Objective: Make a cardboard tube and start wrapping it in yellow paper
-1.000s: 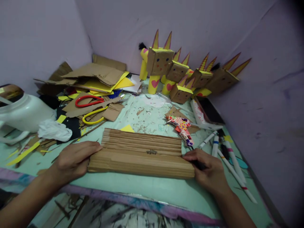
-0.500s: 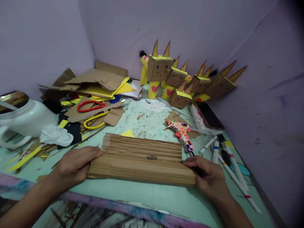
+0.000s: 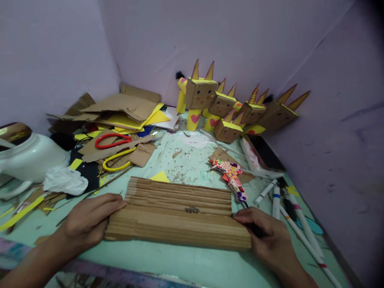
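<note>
A ridged brown corrugated cardboard sheet lies flat on the pale green table in front of me. My left hand rests against its left edge, fingers curled on the near corner. My right hand presses on its right edge and also grips a dark, thin tool whose shape I cannot make out. A colourful patterned glue gun lies just beyond the sheet's right end.
Several cardboard box figures with yellow spikes stand at the back wall. Cardboard and yellow paper scraps, red scissors and yellow scissors pile at left, beside a white jug. Markers lie at right.
The view has tilted down slightly, so everything sits lower in the picture. Both hands keep their hold at the ends of the cardboard sheet.
</note>
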Demonstrator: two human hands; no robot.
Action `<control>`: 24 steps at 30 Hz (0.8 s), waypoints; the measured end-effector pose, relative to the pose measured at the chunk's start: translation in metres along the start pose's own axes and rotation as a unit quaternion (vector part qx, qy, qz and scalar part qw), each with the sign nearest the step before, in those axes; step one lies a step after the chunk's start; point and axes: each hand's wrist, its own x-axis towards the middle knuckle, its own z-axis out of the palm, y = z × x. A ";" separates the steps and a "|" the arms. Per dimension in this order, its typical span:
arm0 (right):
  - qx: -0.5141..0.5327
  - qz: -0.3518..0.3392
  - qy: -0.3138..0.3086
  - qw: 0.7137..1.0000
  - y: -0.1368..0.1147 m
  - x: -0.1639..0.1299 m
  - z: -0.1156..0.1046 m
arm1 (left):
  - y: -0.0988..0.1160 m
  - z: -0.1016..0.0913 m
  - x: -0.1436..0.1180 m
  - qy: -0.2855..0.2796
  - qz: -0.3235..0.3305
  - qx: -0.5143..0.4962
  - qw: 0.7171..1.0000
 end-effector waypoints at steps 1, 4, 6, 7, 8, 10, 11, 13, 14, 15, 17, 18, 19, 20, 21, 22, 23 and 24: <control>0.000 0.002 0.000 1.000 0.000 0.000 0.000 | 0.002 -0.001 0.003 0.000 0.009 -0.003 1.000; -0.003 0.014 -0.001 1.000 0.001 -0.001 0.000 | 0.006 -0.006 0.011 -0.005 0.043 -0.004 0.999; -0.001 0.017 -0.003 1.000 0.002 -0.001 0.001 | 0.007 -0.008 0.016 -0.010 0.058 0.000 0.998; -0.002 0.017 -0.004 1.000 0.002 -0.001 0.001 | 0.007 -0.009 0.018 -0.013 0.064 -0.002 0.998; -0.002 0.016 -0.004 1.000 0.001 -0.001 0.001 | 0.007 -0.010 0.020 -0.013 0.069 -0.004 0.998; -0.006 0.016 -0.003 1.000 0.001 -0.001 0.001 | 0.007 -0.011 0.024 -0.011 0.077 -0.012 0.997; -0.008 0.017 -0.001 1.000 0.001 -0.001 0.000 | 0.007 -0.011 0.025 -0.010 0.083 -0.015 0.996; -0.007 0.020 0.001 1.000 0.001 -0.001 0.000 | 0.007 -0.011 0.026 -0.009 0.080 -0.020 0.997; -0.007 0.022 0.002 1.000 0.002 -0.001 0.000 | 0.007 -0.010 0.025 -0.009 0.072 -0.024 0.997; -0.007 0.024 0.005 1.000 0.002 -0.002 0.000 | 0.007 -0.009 0.023 -0.008 0.064 -0.027 0.998; -0.006 0.029 0.007 1.000 0.002 -0.003 0.001 | 0.007 -0.007 0.020 -0.003 0.047 -0.033 0.998; -0.007 0.032 0.008 0.999 0.002 -0.003 0.001 | 0.006 -0.006 0.018 0.001 0.041 -0.035 0.999; -0.006 0.036 0.008 0.999 0.002 -0.003 0.001 | 0.006 -0.005 0.017 0.004 0.037 -0.035 0.999; -0.005 0.040 0.007 0.999 0.002 -0.003 0.001 | 0.006 -0.005 0.017 0.005 0.034 -0.035 0.999; -0.003 0.044 0.006 0.999 0.001 -0.003 0.002 | 0.005 -0.005 0.017 0.004 0.033 -0.036 0.999; 0.000 0.047 0.006 0.999 0.001 -0.003 0.002 | 0.005 -0.005 0.017 0.002 0.034 -0.036 0.999; 0.001 0.048 0.008 0.999 0.000 -0.003 0.002 | 0.004 -0.005 0.017 0.000 0.037 -0.036 0.999; 0.002 0.048 0.009 0.999 0.000 -0.003 0.002 | 0.004 -0.005 0.018 -0.002 0.039 -0.037 0.999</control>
